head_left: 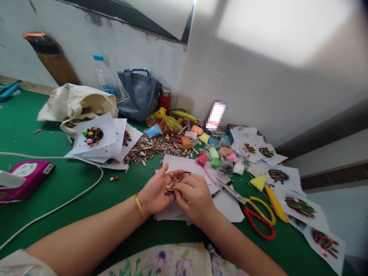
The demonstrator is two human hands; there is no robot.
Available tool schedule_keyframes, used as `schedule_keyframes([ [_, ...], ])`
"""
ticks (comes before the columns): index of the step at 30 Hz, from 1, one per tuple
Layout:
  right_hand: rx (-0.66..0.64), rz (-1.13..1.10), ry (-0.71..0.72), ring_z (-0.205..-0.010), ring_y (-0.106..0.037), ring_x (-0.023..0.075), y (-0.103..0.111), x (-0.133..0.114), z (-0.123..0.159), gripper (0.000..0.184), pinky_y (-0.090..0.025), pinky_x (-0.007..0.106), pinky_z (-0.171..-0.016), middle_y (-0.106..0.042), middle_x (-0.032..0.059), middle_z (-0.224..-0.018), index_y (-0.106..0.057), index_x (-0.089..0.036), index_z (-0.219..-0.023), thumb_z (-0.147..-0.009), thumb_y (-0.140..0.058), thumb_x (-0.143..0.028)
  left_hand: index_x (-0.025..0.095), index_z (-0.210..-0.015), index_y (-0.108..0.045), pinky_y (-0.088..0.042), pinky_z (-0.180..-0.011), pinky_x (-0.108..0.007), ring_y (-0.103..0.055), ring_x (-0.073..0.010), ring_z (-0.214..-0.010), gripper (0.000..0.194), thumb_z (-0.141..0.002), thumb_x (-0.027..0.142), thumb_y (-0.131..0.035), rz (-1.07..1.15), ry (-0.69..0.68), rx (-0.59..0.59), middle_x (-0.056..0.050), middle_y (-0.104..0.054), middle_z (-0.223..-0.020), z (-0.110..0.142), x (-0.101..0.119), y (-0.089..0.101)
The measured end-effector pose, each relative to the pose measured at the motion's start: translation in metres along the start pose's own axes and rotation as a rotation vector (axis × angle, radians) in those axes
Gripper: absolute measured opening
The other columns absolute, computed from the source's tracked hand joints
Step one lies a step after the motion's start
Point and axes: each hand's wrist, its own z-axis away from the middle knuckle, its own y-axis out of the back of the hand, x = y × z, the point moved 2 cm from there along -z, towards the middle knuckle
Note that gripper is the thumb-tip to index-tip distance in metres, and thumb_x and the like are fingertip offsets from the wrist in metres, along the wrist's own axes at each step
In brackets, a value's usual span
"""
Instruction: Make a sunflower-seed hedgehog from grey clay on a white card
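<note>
My left hand [158,191] is turned palm up over a stack of white paper [230,209], with a gold bangle at its wrist. In its palm lie a few striped sunflower seeds [170,191] and small coloured bits. My right hand [195,195] leans over that palm, its fingers pinched together at the seeds; its fingertips partly hide what they grip. Just beyond the hands spreads a loose heap of sunflower seeds [143,149] with coloured balls among them. Scissors [247,201] with red and yellow handles lie right of my right hand, their blades over the paper.
Several packets of coloured clay [214,153] lie behind the paper. Sheets with seed pictures sit at the left [94,134] and right [301,207]. A white cable [71,199] crosses the green table. Bags [138,92], a bottle [105,76] and a lit phone [215,115] stand along the wall.
</note>
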Motion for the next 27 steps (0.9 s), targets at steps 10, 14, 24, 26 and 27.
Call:
schedule_keyframes([
  [10, 0.000, 0.027, 0.036, -0.088, -0.053, 0.0199, -0.001, -0.004, -0.001, 0.013, -0.035, 0.036, -0.078, -0.065, 0.0023, -0.084, -0.071, -0.027, -0.096, -0.091, -0.060, -0.026, 0.009, -0.098, -0.061, -0.048, -0.049, -0.021, -0.056, -0.0103, -0.051, 0.050, -0.099, 0.048, -0.031, -0.073, 0.021, 0.007, -0.009, -0.063, -0.080, 0.001, -0.002, -0.001],
  [14, 0.095, -0.044, 0.033, -0.091, -0.056, 0.0205, 0.008, -0.001, -0.002, 0.011, -0.037, 0.036, -0.080, -0.067, 0.0036, -0.092, -0.068, -0.023, -0.094, -0.092, -0.057, -0.023, 0.009, -0.096, -0.062, -0.044, -0.045, -0.017, -0.048, -0.0064, -0.044, 0.042, -0.099, 0.043, -0.037, -0.059, 0.032, -0.035, -0.003, -0.056, -0.067, -0.001, -0.004, 0.001],
  [24, 0.078, -0.036, -0.024, -0.081, -0.058, 0.0194, 0.021, 0.025, -0.002, 0.009, -0.040, 0.034, -0.076, -0.068, 0.0030, -0.083, -0.064, -0.020, -0.089, -0.091, -0.055, -0.017, 0.015, -0.082, -0.053, -0.013, -0.036, -0.009, -0.042, -0.0012, -0.048, 0.026, -0.080, 0.032, -0.073, -0.466, -0.025, 0.093, 0.003, -0.049, -0.073, 0.001, -0.006, 0.006],
  [26, 0.084, -0.083, -0.033, -0.083, -0.058, 0.0190, 0.020, 0.026, -0.002, 0.009, -0.041, 0.033, -0.077, -0.068, 0.0029, -0.084, -0.064, -0.020, -0.089, -0.090, -0.056, -0.016, 0.016, -0.080, -0.051, -0.012, -0.036, -0.010, -0.037, -0.0007, -0.046, 0.027, -0.078, 0.029, -0.074, -0.517, -0.050, 0.102, 0.004, -0.047, -0.070, 0.001, -0.005, 0.006],
  [27, 0.092, -0.107, -0.049, -0.084, -0.058, 0.0188, 0.020, 0.026, -0.001, 0.008, -0.041, 0.033, -0.078, -0.068, 0.0030, -0.086, -0.064, -0.020, -0.090, -0.090, -0.057, -0.017, 0.016, -0.080, -0.050, -0.011, -0.036, -0.010, -0.036, -0.0008, -0.046, 0.027, -0.077, 0.029, -0.074, -0.536, -0.061, 0.107, 0.005, -0.046, -0.068, 0.001, -0.004, 0.006],
])
